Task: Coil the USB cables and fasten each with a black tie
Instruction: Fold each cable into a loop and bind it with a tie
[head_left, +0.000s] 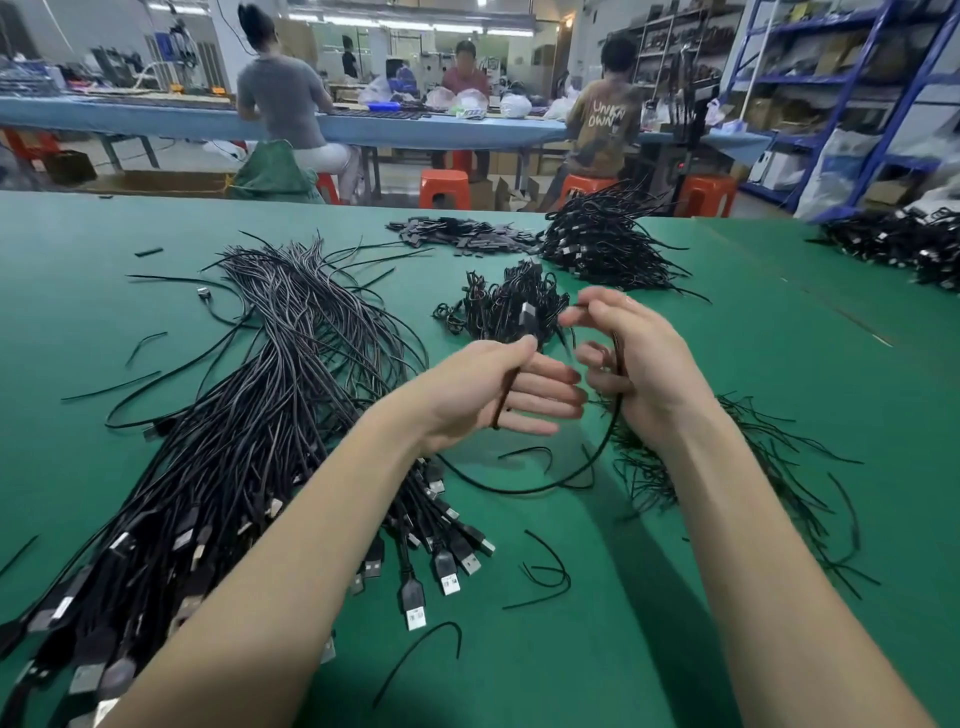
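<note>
I have one thin black USB cable (524, 486) strung between both hands above the green table (727, 364), its slack looping near me. My left hand (483, 389) pinches one end; my right hand (634, 358) curls around the other. It looks light and limp yet springy, so I'd grip where the loops cross before reaching for the black wire ties (727, 467) at right.

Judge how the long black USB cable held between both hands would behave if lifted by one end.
Probably floppy: the long black USB cable sags in a loop onto the green table between the left hand and right hand. Likely light, since fingertip pinches carry it. Unlikely to roll; loose cables nearby lie where they fell.
</note>
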